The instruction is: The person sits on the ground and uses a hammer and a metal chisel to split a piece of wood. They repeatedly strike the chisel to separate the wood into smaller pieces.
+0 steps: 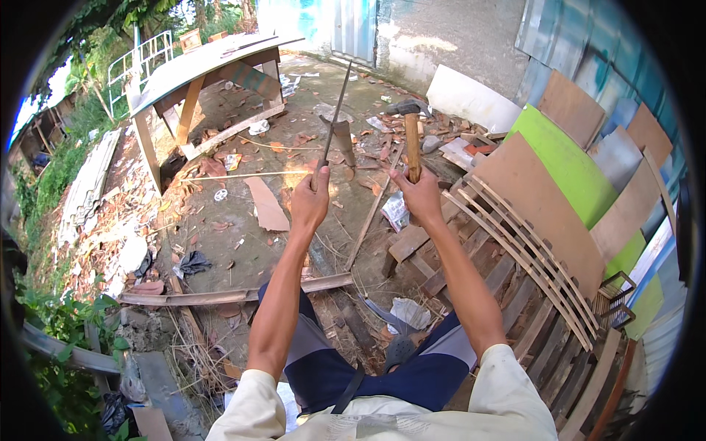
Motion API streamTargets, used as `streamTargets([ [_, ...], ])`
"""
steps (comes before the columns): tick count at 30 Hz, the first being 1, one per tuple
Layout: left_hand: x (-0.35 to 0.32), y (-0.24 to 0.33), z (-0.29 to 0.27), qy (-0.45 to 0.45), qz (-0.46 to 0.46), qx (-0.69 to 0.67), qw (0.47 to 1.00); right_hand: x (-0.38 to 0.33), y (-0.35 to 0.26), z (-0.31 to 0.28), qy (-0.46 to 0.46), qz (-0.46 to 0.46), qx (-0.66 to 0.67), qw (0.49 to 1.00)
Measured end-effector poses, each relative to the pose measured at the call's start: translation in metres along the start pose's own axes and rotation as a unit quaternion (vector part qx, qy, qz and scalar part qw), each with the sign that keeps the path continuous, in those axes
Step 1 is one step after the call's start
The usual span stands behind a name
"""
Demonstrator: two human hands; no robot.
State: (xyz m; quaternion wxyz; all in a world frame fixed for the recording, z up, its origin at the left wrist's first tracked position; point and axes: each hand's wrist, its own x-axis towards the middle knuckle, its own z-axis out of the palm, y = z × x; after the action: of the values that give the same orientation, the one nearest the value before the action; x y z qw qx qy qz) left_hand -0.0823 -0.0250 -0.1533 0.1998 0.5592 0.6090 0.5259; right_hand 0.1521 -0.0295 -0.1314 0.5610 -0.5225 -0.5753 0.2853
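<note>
My left hand is closed round the lower end of a long, thin dark metal bar. The bar points up and away and tapers toward its far tip; whether it is a blade or a rod I cannot tell. In my right hand is a hammer, its wooden handle upright and its dark head at the top. Both arms reach forward, and the two tools stand apart from each other. Below and beyond my hands lies littered ground.
At the far left a slanted board rests on a wooden frame. Wooden slats and pallets lie to the right, with brown and green panels leaning behind them. A wooden strip crosses the ground before my legs. A grey wall stands behind.
</note>
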Motion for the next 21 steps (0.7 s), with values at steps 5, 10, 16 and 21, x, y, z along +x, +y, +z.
streamTargets([
  [5,-0.007,0.064,-0.069,-0.035,0.034,0.007,0.999,-0.007,-0.031,0.003,-0.026,0.009,0.027,0.999],
  [10,0.011,0.128,-0.123,-0.101,0.031,0.054,0.993,0.004,-0.059,0.005,0.027,-0.098,-0.017,0.995],
  [16,0.035,0.144,-0.118,-0.117,0.149,0.138,0.972,0.009,-0.128,-0.024,0.068,-0.109,-0.115,0.985],
  [21,0.04,0.176,-0.094,-0.141,0.166,0.16,0.963,0.0,-0.204,-0.064,0.045,-0.224,-0.151,0.962],
])
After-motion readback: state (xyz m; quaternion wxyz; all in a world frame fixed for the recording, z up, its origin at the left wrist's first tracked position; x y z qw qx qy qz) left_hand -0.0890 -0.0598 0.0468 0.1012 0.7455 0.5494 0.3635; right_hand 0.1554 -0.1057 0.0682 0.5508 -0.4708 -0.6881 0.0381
